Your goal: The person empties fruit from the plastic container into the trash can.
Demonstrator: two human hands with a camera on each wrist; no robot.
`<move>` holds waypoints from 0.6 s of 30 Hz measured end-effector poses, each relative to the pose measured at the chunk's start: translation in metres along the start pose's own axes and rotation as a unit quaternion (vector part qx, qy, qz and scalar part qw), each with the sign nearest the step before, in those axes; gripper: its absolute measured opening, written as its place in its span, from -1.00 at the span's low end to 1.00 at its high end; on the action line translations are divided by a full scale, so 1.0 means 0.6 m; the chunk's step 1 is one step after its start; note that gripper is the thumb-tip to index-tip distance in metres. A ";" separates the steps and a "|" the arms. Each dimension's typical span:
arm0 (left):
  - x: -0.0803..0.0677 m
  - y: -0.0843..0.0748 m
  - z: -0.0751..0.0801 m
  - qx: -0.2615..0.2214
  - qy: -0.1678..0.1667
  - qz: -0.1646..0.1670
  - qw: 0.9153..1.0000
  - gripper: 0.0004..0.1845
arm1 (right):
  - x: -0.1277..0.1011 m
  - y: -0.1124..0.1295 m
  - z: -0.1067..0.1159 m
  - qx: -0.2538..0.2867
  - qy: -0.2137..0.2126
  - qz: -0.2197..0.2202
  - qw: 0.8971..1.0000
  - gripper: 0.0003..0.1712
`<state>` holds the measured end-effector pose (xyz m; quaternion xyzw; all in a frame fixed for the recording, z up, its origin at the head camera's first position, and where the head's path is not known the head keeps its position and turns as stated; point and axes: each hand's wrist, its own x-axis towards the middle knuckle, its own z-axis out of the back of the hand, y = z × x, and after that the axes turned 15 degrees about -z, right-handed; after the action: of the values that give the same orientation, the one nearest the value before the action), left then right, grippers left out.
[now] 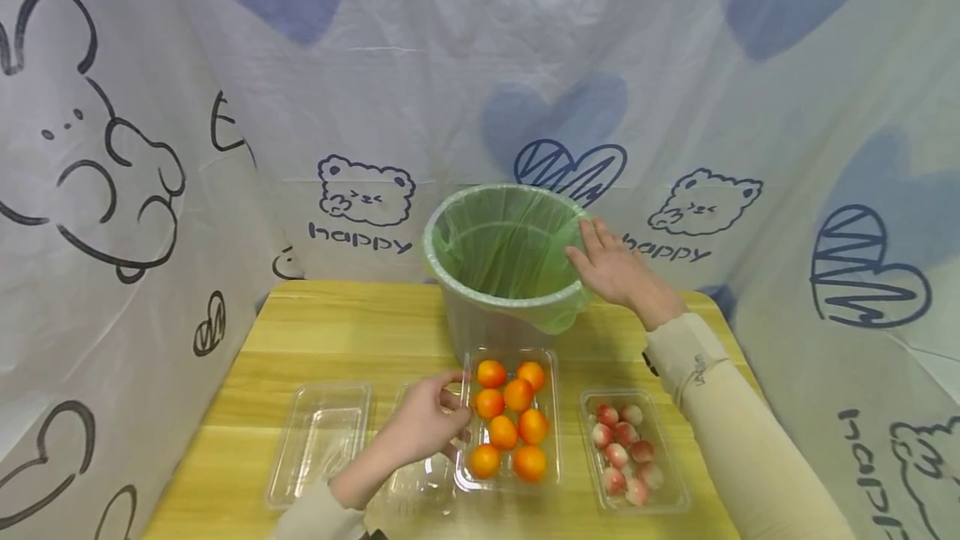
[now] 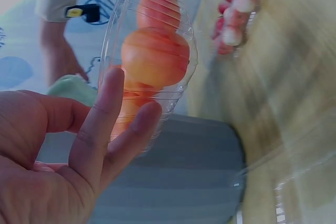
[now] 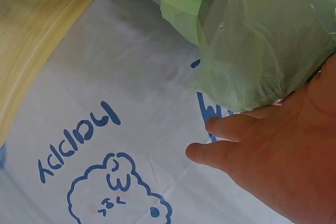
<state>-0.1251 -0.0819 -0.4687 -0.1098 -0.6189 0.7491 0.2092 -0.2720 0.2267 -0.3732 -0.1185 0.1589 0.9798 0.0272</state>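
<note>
My left hand holds a clear plastic box by its left edge. Several small orange fruits lie inside it. In the left wrist view the box is raised off the table, the thumb partly hidden. Just behind the box stands a grey bin lined with a thin green bag folded over part of its rim. Fingers extended, my right hand rests against the bag at the bin's right rim. The right wrist view has the bag bunched beside that hand.
A clear box of several red-and-white round pieces sits on the table's right side. At the left lies another clear box, with more clear plastic under my left arm. Printed cloth encloses the wooden table.
</note>
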 end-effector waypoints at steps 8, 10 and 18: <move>0.000 -0.042 0.019 0.009 -0.004 -0.005 1.000 -0.30 | 0.002 -0.003 -0.002 0.004 0.002 -0.006 1.000 -0.13; 0.000 -0.049 0.023 0.007 -0.007 -0.003 1.000 -0.30 | 0.003 -0.003 -0.003 0.006 0.002 -0.008 1.000 -0.13; -0.003 -0.080 0.037 0.010 -0.009 -0.006 1.000 -0.29 | 0.006 -0.002 -0.003 0.008 0.006 -0.009 1.000 -0.12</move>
<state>-0.1245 -0.0949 -0.4175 -0.0972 -0.6138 0.7549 0.2094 -0.2751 0.2272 -0.3757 -0.1252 0.1662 0.9775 0.0357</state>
